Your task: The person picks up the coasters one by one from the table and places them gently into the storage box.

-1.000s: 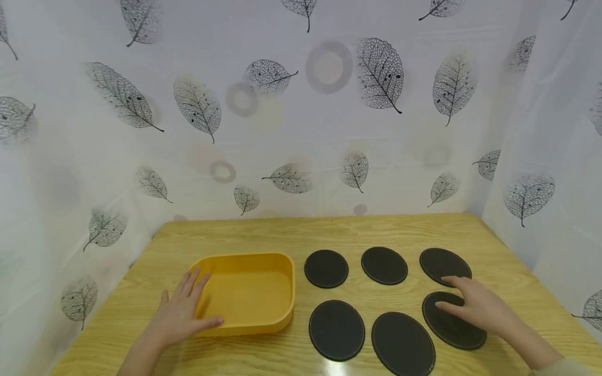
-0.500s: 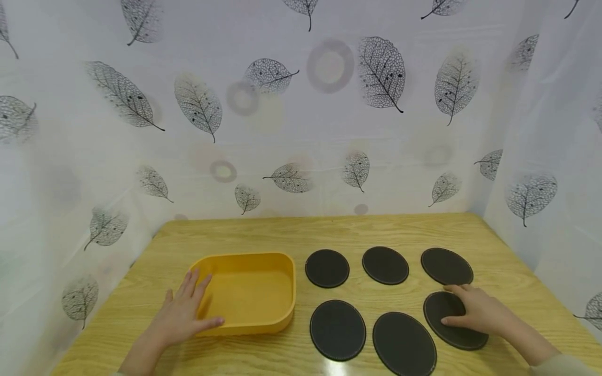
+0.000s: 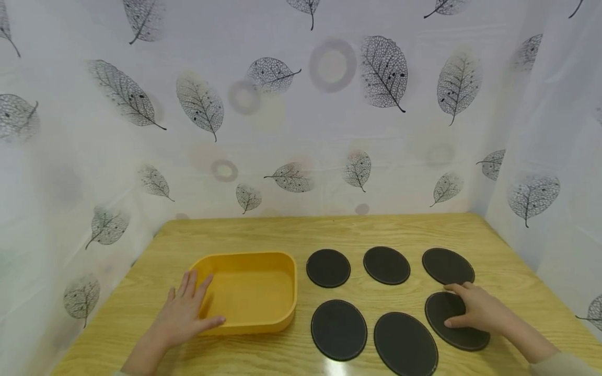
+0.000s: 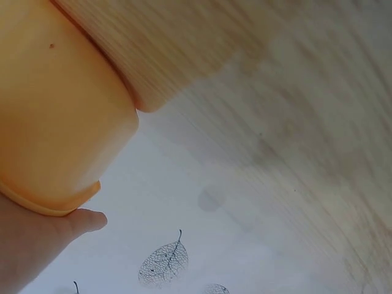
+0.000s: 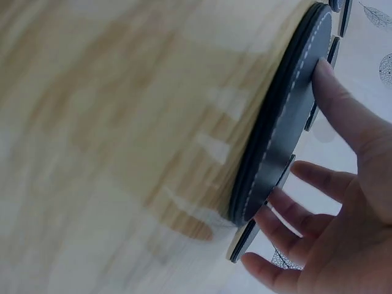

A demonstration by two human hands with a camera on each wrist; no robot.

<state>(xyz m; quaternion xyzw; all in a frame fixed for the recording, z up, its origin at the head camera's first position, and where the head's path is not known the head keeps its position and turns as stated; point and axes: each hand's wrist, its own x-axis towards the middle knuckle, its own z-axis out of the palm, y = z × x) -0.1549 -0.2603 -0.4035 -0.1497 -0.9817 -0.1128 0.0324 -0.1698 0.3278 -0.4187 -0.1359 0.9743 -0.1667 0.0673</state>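
My left hand lies spread at the left end of a yellow plastic bin, fingers along its left rim and thumb over its near rim. In the left wrist view, the thumb shows beside the rim of the bin. On the right, my right hand reaches over the near right black round coaster, which lies flat. Its thumb is at the coaster's stitched top face in the right wrist view. The other fingers are loosely bent near the coaster's far edge.
Several other black coasters lie in two rows on the wooden table, among them one at the back left and one at the near middle. A leaf-patterned curtain stands behind the table and along both sides.
My right hand has come down a little onto the near right coaster, its thumb and fingertips shifting slightly closer to it. The left hand keeps its place at the bin.
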